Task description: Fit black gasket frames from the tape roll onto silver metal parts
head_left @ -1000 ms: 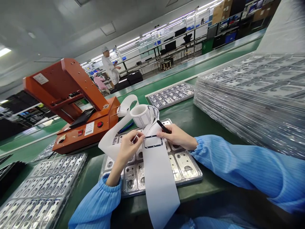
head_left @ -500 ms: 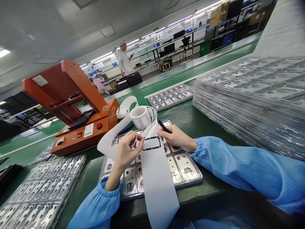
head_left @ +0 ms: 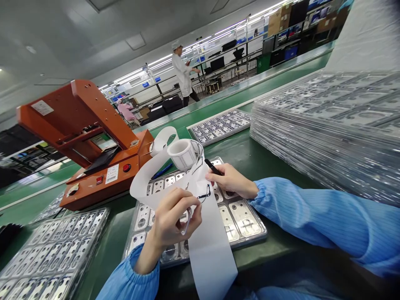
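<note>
The thin black gasket [head_left: 203, 194] hung half-peeled above the white liner strip [head_left: 210, 233], over the parts tray [head_left: 250, 233]. Our left hand [head_left: 175, 221] pinched tweezers [head_left: 186, 218] gripping it; our right hand [head_left: 229, 180] pressed the strip, holding a black pen [head_left: 212, 166].

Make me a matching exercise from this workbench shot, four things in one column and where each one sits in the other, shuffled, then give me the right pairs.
Things:
1. orange machine
2. tall stack of clear trays
3. white liner strip
4. blue pen

Places:
A. draped over the tray of metal parts, between the left hand and the right hand
B. at the far left of the green bench
D. lying on the bench beside the orange machine's base
C. at the right side of the bench

Pairs: 1-B, 2-C, 3-A, 4-D
</note>
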